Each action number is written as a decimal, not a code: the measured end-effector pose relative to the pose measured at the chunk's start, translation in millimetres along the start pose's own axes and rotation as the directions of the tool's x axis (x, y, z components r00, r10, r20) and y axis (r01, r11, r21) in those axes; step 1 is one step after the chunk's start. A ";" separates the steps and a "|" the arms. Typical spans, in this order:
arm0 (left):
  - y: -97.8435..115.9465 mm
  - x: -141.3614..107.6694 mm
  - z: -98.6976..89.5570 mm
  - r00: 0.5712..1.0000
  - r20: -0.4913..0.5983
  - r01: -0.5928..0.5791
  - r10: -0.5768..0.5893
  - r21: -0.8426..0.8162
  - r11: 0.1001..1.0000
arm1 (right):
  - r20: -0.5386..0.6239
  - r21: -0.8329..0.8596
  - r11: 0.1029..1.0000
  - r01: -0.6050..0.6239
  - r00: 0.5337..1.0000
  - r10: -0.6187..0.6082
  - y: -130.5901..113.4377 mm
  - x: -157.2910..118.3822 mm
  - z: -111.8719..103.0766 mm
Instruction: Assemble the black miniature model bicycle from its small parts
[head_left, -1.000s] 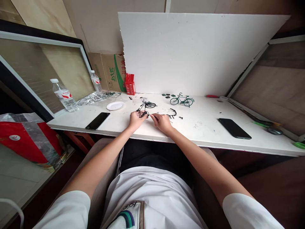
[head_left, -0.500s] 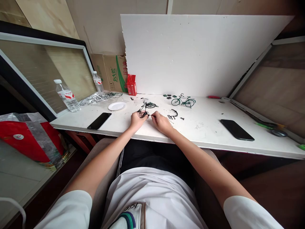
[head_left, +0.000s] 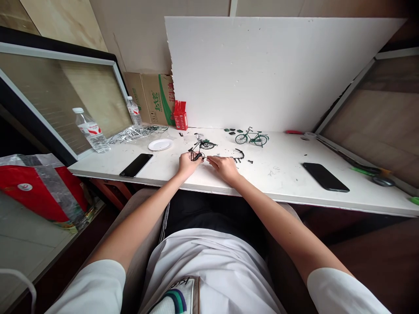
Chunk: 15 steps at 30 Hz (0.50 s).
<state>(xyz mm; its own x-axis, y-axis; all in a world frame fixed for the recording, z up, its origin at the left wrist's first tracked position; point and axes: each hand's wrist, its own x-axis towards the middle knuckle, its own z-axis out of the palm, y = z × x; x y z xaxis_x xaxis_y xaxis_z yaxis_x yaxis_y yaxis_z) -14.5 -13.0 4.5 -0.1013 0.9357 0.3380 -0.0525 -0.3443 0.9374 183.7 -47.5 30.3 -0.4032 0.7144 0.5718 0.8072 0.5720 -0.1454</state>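
Near the front edge of the white table, my left hand (head_left: 189,165) is closed on a small black bicycle frame part (head_left: 195,155). My right hand (head_left: 226,168) rests just to the right, its fingers stretched out to the left with the tips near a thin piece beside the black part; whether they touch it is too small to tell. Behind my left hand lie a handlebar piece (head_left: 198,138) and a dark wheel (head_left: 207,145). A curved black part (head_left: 240,152) lies beyond my right hand. Further back stands a green model bicycle (head_left: 252,138).
On the left are a white plate (head_left: 160,145), a phone (head_left: 136,165), bottles (head_left: 93,133) and loose sprues (head_left: 131,133). A red box (head_left: 180,115) stands at the back. Another phone (head_left: 325,177) lies at the right. A white board (head_left: 278,74) leans behind.
The fingers of my right hand have gone from a pinch to stretched out and lie flatter, a little farther from the black part. My left hand has kept its hold.
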 end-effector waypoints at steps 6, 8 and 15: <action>3.0 -1.1 0.0 1.000 0.022 -0.009 0.009 0.000 1.000 | -0.008 0.006 1.000 -0.003 1.000 0.003 -0.9 -0.8 0.1; 4.4 -1.9 -0.1 0.999 0.029 -0.019 0.019 0.007 1.000 | -0.014 0.008 1.000 -0.008 1.000 0.008 -0.9 -0.9 0.5; 6.0 -3.2 0.0 0.999 0.041 -0.011 0.010 0.018 1.000 | -0.020 0.058 0.998 -0.009 1.000 0.010 -0.7 -1.2 -0.7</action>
<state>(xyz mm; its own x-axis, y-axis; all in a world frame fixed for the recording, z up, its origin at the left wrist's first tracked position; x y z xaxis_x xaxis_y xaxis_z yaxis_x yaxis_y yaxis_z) -14.5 -18.1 9.0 -0.0612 0.9344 0.3509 -0.0339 -0.3533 0.9349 183.9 -49.0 30.2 -0.3864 0.7120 0.5863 0.7845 0.5880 -0.1970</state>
